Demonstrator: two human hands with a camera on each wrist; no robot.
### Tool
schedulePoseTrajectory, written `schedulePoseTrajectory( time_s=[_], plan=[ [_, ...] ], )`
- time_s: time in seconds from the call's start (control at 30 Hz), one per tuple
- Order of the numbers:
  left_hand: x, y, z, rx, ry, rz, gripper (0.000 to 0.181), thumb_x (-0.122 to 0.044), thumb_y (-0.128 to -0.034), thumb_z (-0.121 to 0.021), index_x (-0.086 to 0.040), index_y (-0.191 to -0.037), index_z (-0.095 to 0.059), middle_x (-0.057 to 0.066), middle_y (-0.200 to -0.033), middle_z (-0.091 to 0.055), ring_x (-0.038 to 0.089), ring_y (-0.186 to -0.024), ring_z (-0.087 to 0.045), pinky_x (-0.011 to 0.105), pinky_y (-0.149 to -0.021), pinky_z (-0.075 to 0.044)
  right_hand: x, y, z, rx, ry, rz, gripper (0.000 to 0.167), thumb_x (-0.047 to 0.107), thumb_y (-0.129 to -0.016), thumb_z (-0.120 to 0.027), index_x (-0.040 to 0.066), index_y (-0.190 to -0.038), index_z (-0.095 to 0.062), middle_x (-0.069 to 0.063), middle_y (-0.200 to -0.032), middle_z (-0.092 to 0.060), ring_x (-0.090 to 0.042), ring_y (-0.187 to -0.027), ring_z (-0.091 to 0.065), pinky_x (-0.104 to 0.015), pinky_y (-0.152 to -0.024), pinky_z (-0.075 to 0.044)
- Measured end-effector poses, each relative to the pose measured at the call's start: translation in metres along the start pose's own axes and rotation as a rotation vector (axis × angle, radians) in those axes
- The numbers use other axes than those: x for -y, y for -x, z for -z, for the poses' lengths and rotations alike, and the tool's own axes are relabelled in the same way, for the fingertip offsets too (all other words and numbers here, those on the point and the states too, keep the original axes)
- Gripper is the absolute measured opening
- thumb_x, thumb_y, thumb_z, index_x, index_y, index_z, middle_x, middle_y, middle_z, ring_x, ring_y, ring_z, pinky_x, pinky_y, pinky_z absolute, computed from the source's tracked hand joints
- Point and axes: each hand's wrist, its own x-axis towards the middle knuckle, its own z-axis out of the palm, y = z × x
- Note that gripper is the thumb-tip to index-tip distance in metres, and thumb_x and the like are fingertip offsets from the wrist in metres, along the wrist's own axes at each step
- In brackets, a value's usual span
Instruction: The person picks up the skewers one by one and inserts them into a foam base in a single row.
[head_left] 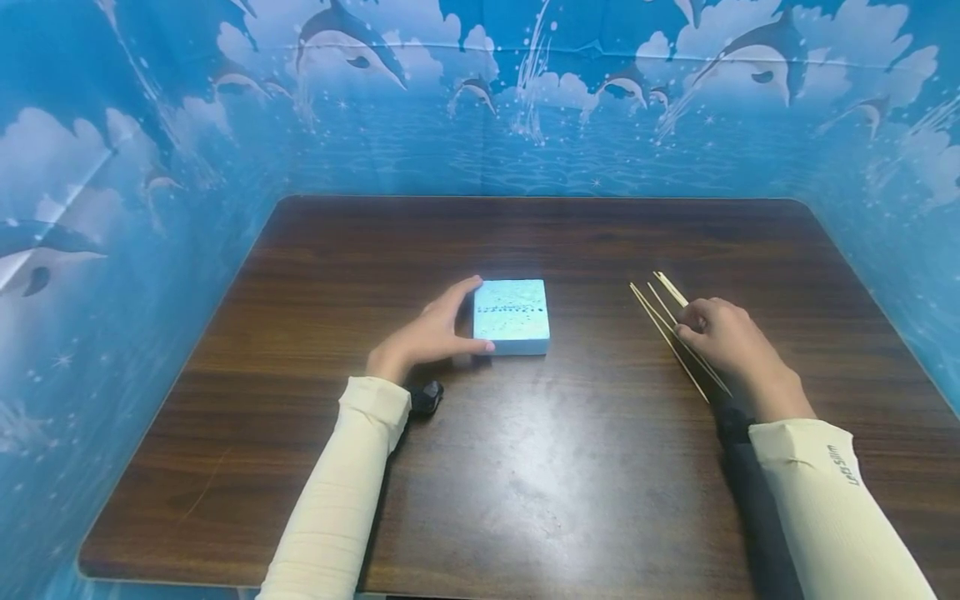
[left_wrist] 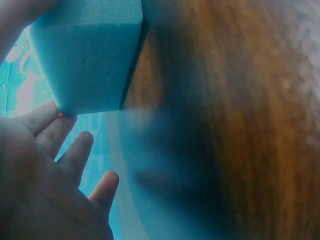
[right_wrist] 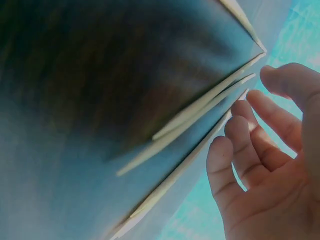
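Note:
A light blue foam block (head_left: 512, 312) lies on the table, dark marks across its top. My left hand (head_left: 423, 337) grips its left side, thumb at the near face and index finger at the far corner. The left wrist view has the block (left_wrist: 85, 65) above my left hand (left_wrist: 55, 180), the lower fingers spread off it. On the right, my right hand (head_left: 731, 337) is over several thin wooden sticks (head_left: 670, 343). In the right wrist view my right hand (right_wrist: 280, 165) has bent fingers beside the sticks (right_wrist: 210, 96), a gap between thumb and index finger.
The brown wooden table (head_left: 315, 467) has rounded corners. A blue dolphin-patterned cloth (head_left: 480, 158) hangs behind it and along both sides. Dark wrist gear (head_left: 427, 399) sits below my left wrist, with more beneath my right wrist.

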Motion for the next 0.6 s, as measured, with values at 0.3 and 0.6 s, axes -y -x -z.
schedulePoseTrajectory(
  time_s=[0.3,0.6],
  plan=[
    [0.0,0.0,-0.002,0.003,0.013,0.011,0.11,-0.048,-0.0774,-0.081,-0.021,-0.16,-0.014,-0.002,-0.166,-0.012,0.019,-0.152,-0.013,0.053,-0.121,-0.019,-0.008,0.001,-0.004,-0.008,-0.014,0.047,0.024,0.017,-0.094,-0.062,-0.005,-0.102,-0.064,-0.023,-0.096,-0.062,-0.036,-0.088,-0.059,-0.054,-0.075,-0.048],
    [0.001,0.0,-0.003,-0.003,0.011,0.022,0.11,-0.049,-0.0765,-0.082,-0.023,-0.16,-0.014,-0.003,-0.166,-0.012,0.018,-0.152,-0.012,0.053,-0.121,-0.019,-0.014,0.005,-0.004,-0.008,-0.073,0.011,0.019,0.019,-0.096,-0.06,0.001,-0.099,-0.063,-0.02,-0.098,-0.065,-0.036,-0.093,-0.061,-0.054,-0.078,-0.047]
  ],
)
